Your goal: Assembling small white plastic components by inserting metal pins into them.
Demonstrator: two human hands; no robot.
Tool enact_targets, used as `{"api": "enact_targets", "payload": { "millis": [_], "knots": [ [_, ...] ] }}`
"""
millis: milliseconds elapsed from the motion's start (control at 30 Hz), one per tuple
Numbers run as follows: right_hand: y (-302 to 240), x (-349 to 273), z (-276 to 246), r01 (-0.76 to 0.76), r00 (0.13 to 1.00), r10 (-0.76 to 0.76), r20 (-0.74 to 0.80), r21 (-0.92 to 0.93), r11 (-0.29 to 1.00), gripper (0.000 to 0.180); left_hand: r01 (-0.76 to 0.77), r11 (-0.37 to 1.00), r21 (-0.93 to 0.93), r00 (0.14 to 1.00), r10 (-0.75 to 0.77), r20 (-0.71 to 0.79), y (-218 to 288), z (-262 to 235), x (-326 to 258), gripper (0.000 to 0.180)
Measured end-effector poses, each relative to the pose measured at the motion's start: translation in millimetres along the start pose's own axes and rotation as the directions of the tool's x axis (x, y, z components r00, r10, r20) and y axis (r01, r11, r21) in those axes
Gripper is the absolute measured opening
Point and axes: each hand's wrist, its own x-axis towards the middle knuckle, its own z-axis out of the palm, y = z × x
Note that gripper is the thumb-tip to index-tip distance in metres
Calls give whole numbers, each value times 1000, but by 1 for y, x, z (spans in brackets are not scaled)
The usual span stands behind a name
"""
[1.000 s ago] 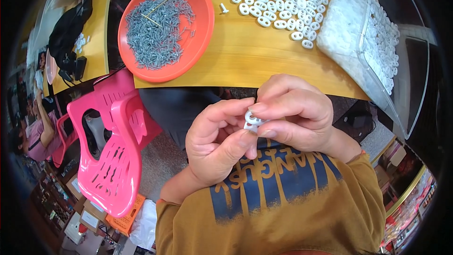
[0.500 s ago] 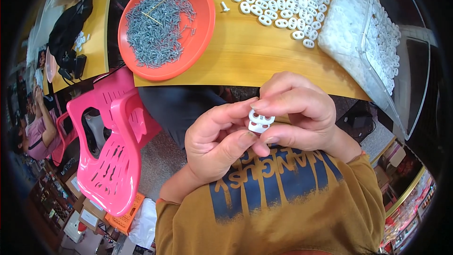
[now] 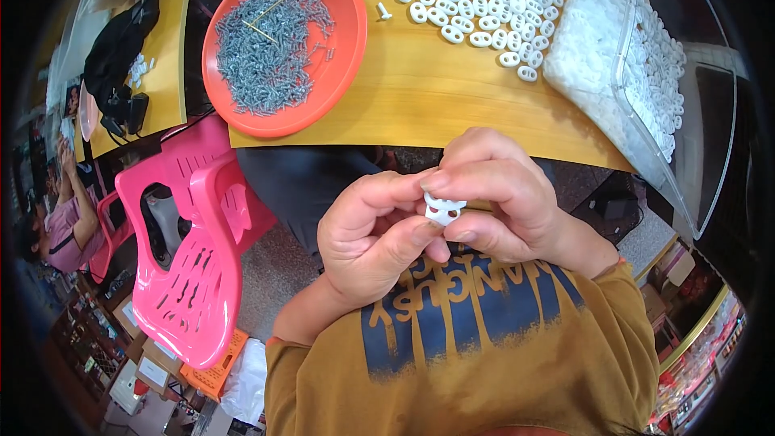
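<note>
Between my two hands is a white plastic cord lock (image 3: 443, 211) with holes through it, held just off the table's front edge. My left hand (image 3: 363, 234) pinches it from the left, its thumb at the lower part and its index finger near the top. With thumb and index finger, my right hand (image 3: 504, 194) grips it from the right, the index fingertip over its upper end. Fingertips hide much of the cord lock. Past my hands, a red plate (image 3: 349, 56) holds a heap of small metal springs (image 3: 262, 52) with two thin sticks on top.
Many white two-holed pieces (image 3: 484, 10) lie spread on the yellow table (image 3: 387, 97). A small white stemmed piece (image 3: 383, 11) lies apart. The clear bin (image 3: 585, 52) at right holds more white pieces. A pink chair (image 3: 182, 291) stands left; another person (image 3: 73, 222) sits farther left.
The cord lock has tilted and its upper part is now more covered by my right fingertips, so its holes show less. My right hand has shifted slightly left.
</note>
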Motion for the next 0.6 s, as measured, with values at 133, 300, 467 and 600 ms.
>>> {"api": "enact_targets", "payload": {
  "millis": [133, 300, 467, 600],
  "knots": [
    [6, -2, 1, 26, 1000, -26, 0, 10, 1000, 32, -33, 999, 41, 999, 34, -20, -4, 0, 3, 31],
    [7, -3, 3, 48, 999, -48, 3, 30, 998, 29, -78, 996, 49, 997, 78, 15, -5, 1, 4, 28],
    [9, -4, 5, 43, 999, -42, -13, 79, 996, 28, -57, 998, 32, 998, 57, -17, -7, 2, 2, 27],
    [7, -2, 8, 37, 999, -34, -31, 87, 996, 29, -79, 996, 46, 997, 78, 15, -8, 1, 1, 27]
  ]
}}
